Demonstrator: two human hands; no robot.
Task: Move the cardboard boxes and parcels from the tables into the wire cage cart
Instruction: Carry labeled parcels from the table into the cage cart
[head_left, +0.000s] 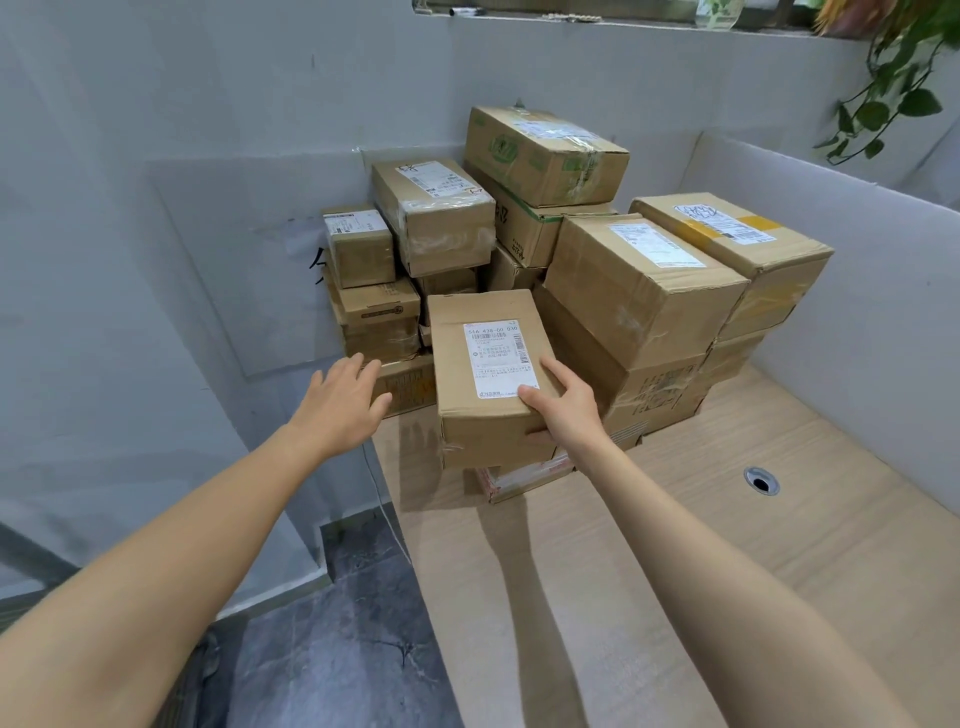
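Fingers (554, 371) of the right hand (569, 411) clasp a brown box (453, 379) bearing a white barcode label (497, 358); left hand (338, 406) spread.

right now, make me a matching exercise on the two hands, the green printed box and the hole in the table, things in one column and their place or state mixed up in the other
Things
1 left hand
2 right hand
3 green printed box
4 hole

Place or state
a highest up, at the back
b grips the near corner of the labelled box
c set in the bare table
d fingers spread, holds nothing

Pairs: 1-d, 2-b, 3-a, 4-c
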